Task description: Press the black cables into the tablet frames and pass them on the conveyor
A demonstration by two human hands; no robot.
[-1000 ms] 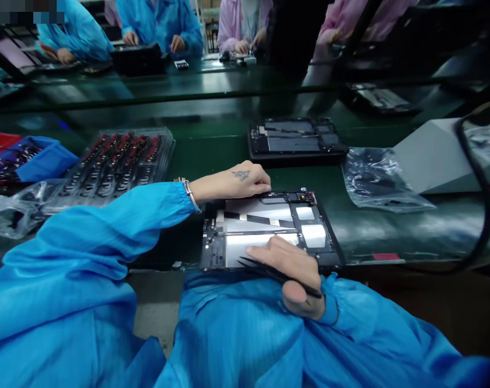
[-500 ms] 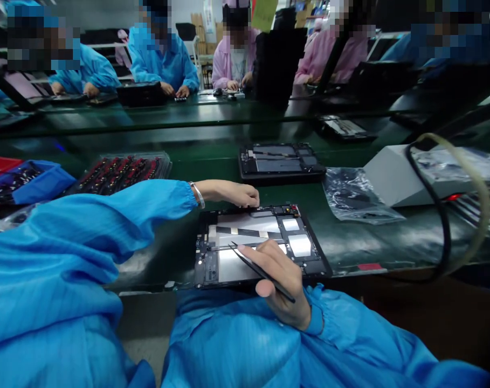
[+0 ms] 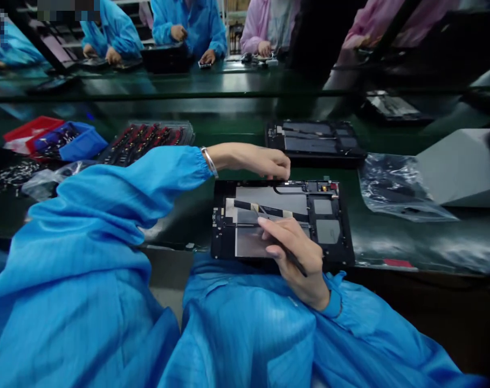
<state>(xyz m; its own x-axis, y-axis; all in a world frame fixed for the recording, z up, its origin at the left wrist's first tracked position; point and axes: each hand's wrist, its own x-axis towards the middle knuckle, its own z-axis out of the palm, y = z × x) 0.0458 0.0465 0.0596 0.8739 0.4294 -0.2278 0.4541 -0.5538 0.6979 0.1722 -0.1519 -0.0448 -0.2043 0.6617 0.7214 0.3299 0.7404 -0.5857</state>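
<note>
Tablet open, tweezers in hand!

Right hand has a narrow grip on the tweezers, angled across the black strip, presumably for control. Left hand curls at the far edge, perhaps steadying; whether it pinches anything, I cannot tell. The tablet lies at the surface's near edge, probably for easy reach: black frame, silvery panels, insides bare.

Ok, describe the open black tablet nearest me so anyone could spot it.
Start at the near edge of the long, glossy dark-green workbench. There lies a rectangular black tablet, opened to show silvery-grey panels. Unlike the similar open black tablet behind it, this one has your right hand over it.
</note>
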